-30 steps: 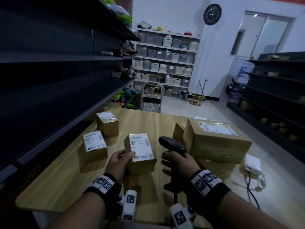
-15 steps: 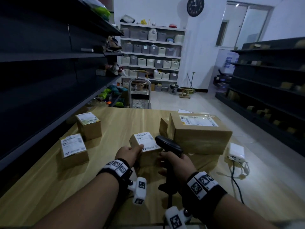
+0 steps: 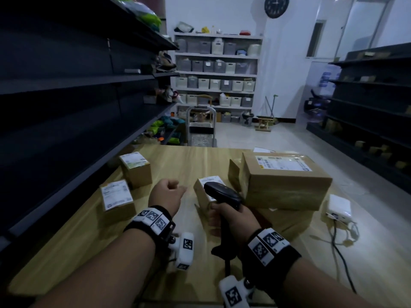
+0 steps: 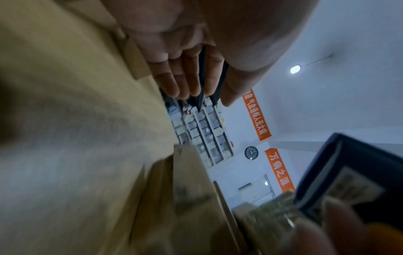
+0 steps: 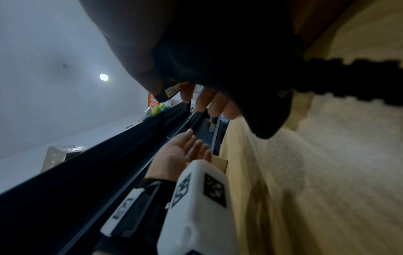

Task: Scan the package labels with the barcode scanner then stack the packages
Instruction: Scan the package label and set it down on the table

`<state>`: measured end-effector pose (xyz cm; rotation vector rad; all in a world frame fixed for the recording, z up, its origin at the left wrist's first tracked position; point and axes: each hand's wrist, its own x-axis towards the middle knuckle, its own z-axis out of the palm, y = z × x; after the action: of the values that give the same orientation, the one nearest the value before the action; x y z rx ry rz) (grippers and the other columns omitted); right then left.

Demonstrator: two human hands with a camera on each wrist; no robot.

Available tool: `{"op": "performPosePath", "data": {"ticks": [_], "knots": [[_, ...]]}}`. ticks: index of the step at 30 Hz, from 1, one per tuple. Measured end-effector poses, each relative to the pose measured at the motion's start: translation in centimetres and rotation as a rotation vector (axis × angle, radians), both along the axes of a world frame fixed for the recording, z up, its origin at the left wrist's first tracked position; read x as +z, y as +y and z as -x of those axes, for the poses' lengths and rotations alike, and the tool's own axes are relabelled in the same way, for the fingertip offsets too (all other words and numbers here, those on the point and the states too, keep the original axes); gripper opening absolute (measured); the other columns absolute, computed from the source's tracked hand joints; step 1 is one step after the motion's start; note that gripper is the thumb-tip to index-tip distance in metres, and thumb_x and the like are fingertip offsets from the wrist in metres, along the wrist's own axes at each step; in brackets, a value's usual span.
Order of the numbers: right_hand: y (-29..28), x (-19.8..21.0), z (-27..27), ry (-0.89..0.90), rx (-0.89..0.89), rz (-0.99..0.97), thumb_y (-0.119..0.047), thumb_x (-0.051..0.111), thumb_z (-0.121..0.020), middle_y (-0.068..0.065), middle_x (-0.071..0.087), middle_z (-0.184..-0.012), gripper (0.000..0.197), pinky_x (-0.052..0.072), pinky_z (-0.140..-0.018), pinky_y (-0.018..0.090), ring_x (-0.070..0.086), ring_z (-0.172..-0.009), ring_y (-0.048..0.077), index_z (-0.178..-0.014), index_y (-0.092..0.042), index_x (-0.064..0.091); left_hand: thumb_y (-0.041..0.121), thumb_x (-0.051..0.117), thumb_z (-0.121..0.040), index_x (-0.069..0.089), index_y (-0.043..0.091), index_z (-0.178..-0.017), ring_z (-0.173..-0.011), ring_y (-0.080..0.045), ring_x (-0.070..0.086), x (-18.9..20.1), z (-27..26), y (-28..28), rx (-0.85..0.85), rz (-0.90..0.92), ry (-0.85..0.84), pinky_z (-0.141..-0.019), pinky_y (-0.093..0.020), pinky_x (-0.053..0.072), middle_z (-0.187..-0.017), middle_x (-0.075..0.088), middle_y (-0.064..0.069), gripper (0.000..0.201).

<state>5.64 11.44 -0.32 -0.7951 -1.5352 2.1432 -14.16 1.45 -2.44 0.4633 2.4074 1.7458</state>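
My right hand grips the handle of the black barcode scanner, whose head hangs just over a small labelled cardboard box on the wooden table. That box stands against the left side of a large labelled package. To the left of the box my left hand hovers and holds nothing. Its fingers lie straight and relaxed in the left wrist view. Two more small labelled boxes sit at the table's left.
A white power adapter with trailing cables lies at the table's right edge. Dark shelving runs close along the left side. Beyond the table's far edge stands a metal trolley, with more dark shelves on the right.
My left hand has let go of the small box and drawn away to the left. The box now stands on the table beside the large package. The scanner stays over it.
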Motion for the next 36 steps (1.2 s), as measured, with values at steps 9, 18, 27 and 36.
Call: {"op": "performPosePath", "data": {"ticks": [9, 18, 27, 36], "knots": [[-3.8, -0.3, 4.3, 0.016, 0.093, 0.035, -0.017, 0.076, -0.098, 0.018, 0.083, -0.107, 0.026, 0.065, -0.083, 0.047, 0.08, -0.101, 0.035, -0.119, 0.0, 0.072, 0.03, 0.067, -0.099, 0.083, 0.013, -0.121, -0.122, -0.043, 0.071, 2.7, 6.9, -10.4, 0.349, 0.415, 0.123, -0.102, -0.042, 0.055, -0.132, 0.077, -0.017, 0.032], [-4.7, -0.9, 4.9, 0.027, 0.068, 0.071, -0.015, 0.076, -0.098, 0.019, 0.082, -0.115, 0.029, 0.063, -0.095, 0.053, 0.079, -0.108, 0.034, -0.124, -0.003, 0.071, 0.005, 0.079, -0.091, 0.073, 0.014, -0.135, -0.117, -0.036, 0.074, -1.6, 7.8, -14.1, 0.231, 0.281, -0.206, -0.1, -0.036, 0.053, -0.129, 0.079, -0.016, 0.045], [-4.9, -1.7, 4.8, -0.021, 0.072, 0.067, -0.013, 0.077, -0.096, 0.018, 0.08, -0.119, 0.027, 0.061, -0.1, 0.056, 0.077, -0.112, 0.035, -0.122, -0.006, 0.072, 0.03, 0.067, -0.109, 0.069, 0.019, -0.15, -0.133, -0.037, 0.065, -1.5, 6.5, -12.8, 0.199, 0.189, -0.117, -0.11, -0.037, 0.047, -0.153, 0.067, -0.013, 0.043], [-4.0, -1.4, 4.6, -0.012, 0.021, 0.067, -0.015, 0.08, -0.094, 0.014, 0.079, -0.123, 0.037, 0.059, -0.105, 0.053, 0.075, -0.116, 0.03, -0.129, -0.011, 0.069, 0.017, 0.08, -0.1, 0.068, 0.015, -0.144, -0.113, -0.028, 0.069, -3.3, 2.8, -9.8, 0.021, 0.18, -0.105, -0.109, -0.039, 0.054, -0.138, 0.075, -0.012, 0.046]]}}
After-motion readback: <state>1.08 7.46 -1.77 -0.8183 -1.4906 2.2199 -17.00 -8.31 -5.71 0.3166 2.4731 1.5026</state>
